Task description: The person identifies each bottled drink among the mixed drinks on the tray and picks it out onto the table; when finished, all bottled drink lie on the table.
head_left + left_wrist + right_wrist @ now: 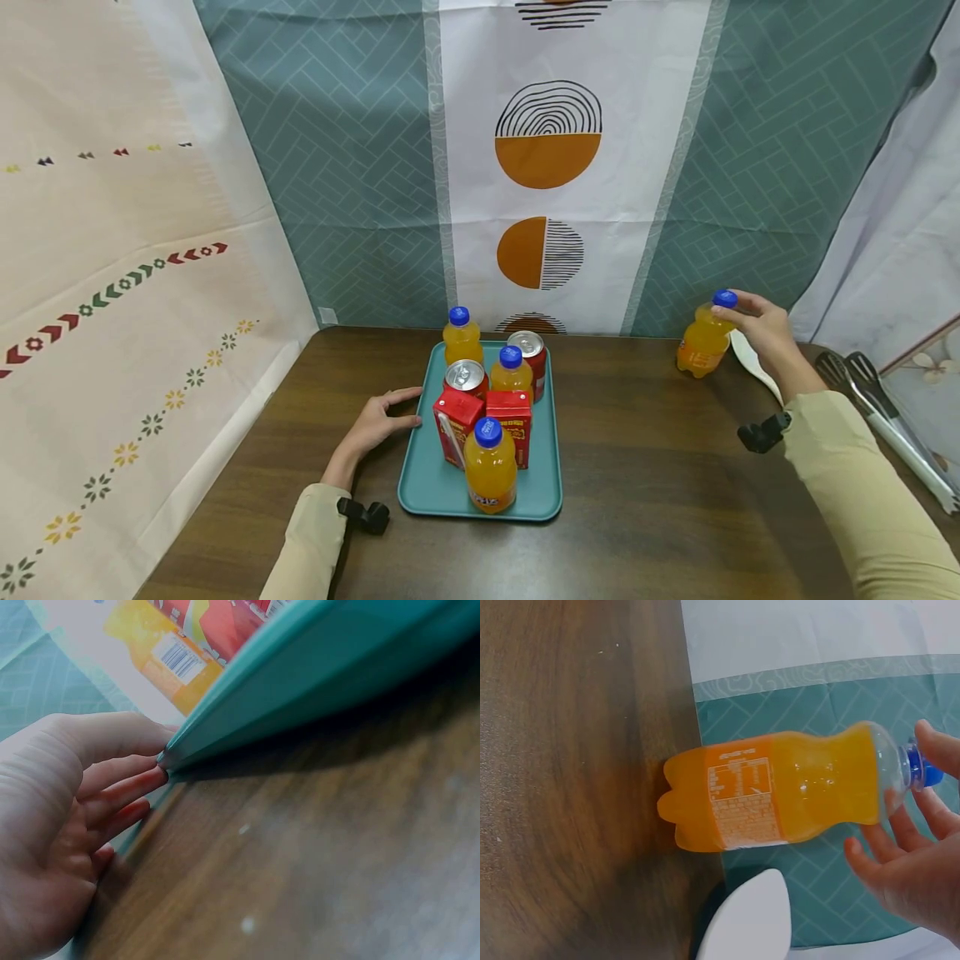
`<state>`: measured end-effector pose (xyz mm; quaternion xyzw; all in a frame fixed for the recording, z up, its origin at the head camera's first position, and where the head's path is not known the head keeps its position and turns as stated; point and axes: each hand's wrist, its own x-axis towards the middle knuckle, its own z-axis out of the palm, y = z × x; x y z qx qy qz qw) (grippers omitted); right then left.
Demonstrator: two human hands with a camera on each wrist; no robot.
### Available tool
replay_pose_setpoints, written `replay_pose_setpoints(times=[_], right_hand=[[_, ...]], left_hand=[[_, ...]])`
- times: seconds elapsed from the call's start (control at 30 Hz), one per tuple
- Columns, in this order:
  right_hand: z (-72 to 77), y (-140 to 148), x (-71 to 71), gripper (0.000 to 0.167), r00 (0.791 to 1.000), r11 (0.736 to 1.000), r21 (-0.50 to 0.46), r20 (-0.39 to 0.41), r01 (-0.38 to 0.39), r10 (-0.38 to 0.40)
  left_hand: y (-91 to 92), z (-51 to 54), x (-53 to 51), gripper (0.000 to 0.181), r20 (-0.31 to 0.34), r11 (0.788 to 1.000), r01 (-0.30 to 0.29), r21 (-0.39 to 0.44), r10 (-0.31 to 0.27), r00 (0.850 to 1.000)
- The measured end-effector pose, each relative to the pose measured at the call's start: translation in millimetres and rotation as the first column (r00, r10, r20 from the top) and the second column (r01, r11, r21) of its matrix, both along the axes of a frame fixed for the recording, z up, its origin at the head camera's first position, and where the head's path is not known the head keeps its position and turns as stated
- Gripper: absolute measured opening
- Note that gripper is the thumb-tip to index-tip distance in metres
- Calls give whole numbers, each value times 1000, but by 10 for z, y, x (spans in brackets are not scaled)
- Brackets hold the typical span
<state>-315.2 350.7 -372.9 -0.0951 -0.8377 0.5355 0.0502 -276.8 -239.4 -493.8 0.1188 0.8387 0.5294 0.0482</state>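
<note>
Fingers [402, 395] of my left hand [375, 427] touch, unclenched, a teal tray [423, 492] of bottles [491, 477], cans [465, 378] and cartons [519, 427]; farther right, near the back of the surface [622, 450], a tilted orange bottle [703, 346] has its blue cap [723, 297] pinched by my right hand [763, 327].

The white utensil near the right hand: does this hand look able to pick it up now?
Probably not: the right hand holds an orange bottle, so its grip seems occupied, though the white utensil lies close by.
</note>
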Motion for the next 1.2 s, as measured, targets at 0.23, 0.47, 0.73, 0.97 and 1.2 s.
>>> replay_pose_setpoints(times=[0.23, 0.47, 0.73, 0.97, 1.2], right_hand=[[58, 9, -11, 78, 1000, 1000, 11, -9, -17, 17], [236, -40, -29, 80, 998, 997, 79, -50, -25, 29], [481, -199, -33, 76, 991, 982, 187, -124, -20, 44], [568, -414, 19, 73, 983, 981, 187, -157, -60, 91], [592, -653, 52, 67, 973, 978, 148, -157, -148, 172]], left_hand=[[-11, 7, 21, 52, -4, 1000, -3, -14, 2, 1000], [-13, 1, 32, 52, -6, 1000, -3, -18, 3, 1000], [-9, -6, 5, 52, 2, 999, -10, -30, 10, 1000], [-1, 4, -6, 51, -5, 1000, -5, -26, 5, 1000], [7, 24, 14, 52, -12, 1000, -4, -23, 4, 1000]])
